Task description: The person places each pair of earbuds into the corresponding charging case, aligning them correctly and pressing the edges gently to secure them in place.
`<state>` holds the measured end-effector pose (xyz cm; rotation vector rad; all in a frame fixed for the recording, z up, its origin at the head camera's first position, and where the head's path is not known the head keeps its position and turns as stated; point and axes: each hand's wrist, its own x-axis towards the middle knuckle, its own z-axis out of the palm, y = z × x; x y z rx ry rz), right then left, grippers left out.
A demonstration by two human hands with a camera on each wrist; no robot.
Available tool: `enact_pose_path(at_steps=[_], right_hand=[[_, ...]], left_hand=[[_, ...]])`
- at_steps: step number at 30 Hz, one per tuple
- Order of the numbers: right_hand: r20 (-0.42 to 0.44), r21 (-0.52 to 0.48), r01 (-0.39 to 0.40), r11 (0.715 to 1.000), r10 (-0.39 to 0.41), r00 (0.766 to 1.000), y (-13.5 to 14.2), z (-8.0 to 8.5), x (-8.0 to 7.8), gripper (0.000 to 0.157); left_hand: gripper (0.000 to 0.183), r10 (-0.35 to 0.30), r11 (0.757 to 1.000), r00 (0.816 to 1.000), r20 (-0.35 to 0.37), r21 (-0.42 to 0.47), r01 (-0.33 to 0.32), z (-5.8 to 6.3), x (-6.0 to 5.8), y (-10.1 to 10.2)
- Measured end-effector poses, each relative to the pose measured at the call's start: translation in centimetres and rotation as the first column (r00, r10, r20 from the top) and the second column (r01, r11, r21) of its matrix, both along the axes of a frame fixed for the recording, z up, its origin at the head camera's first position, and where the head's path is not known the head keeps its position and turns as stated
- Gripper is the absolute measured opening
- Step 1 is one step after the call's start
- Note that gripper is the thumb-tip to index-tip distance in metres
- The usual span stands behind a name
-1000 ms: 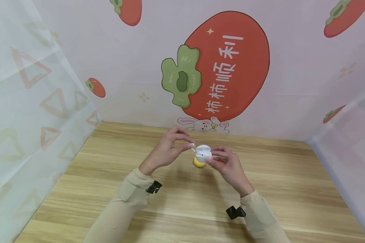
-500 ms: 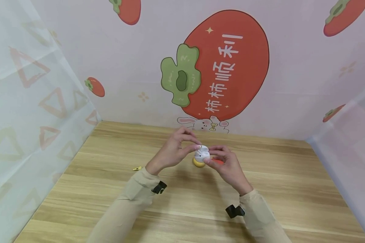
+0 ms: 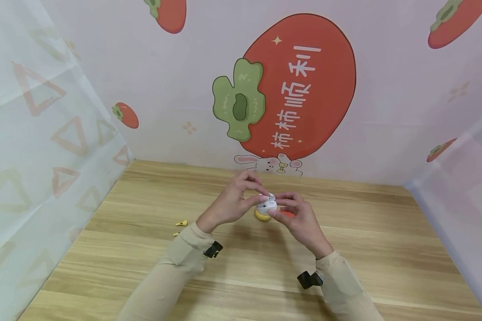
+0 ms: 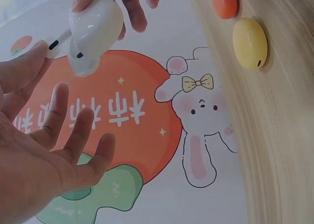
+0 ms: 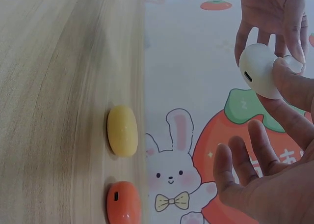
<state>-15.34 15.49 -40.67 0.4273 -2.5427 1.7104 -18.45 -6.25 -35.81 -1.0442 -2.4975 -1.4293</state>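
A person's left arm (image 3: pixel 164 267) and right arm (image 3: pixel 341 283), in long beige cloth sleeves (image 3: pixel 150 290), reach forward and angle inward. The bare left hand (image 3: pixel 232 200) pinches with thumb and index finger, its other three fingers fanned out and gently bent. Close beside it, the bare right hand (image 3: pixel 303 220) grips between thumb and index finger, its remaining fingers loosely curved.

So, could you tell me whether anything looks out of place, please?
Two yellow earbuds lie loose on the table, apart from the yellow case, which looks closed; slightly odd, as earbuds usually sit inside. I see no spill or damage.
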Motion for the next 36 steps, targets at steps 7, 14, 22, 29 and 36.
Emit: enact_pose_path(at_steps=[7,14,22,29,36], right_hand=[[-0.016,-0.019,-0.009,1.000,0.008,1.000,-0.14,-0.01,-0.05,0.028],[-0.026,-0.027,-0.016,1.000,0.015,1.000,-0.16,-0.06,-0.14,0.027],[-0.038,-0.023,-0.020,1.000,0.019,0.999,-0.16,-0.10,-0.14,0.028],[-0.046,-0.014,-0.024,1.000,0.023,0.999,-0.29,0.03,-0.06,0.028],[-0.048,-0.008,-0.025,1.000,0.024,0.999,-0.29,-0.04,-0.01,0.028]], left_hand=[[0.008,0.008,1.000,1.000,0.016,-0.022,-0.007,-0.08,-0.02,0.16],[0.007,0.004,0.999,1.000,-0.001,-0.033,-0.004,-0.20,-0.01,0.37],[0.005,0.016,0.999,1.000,-0.018,-0.038,-0.017,-0.45,-0.01,0.54],[0.004,0.024,0.999,0.999,-0.032,-0.038,-0.025,-0.53,0.01,0.68],[0.004,0.034,0.998,0.998,-0.052,-0.052,-0.037,-0.45,0.11,0.86]])
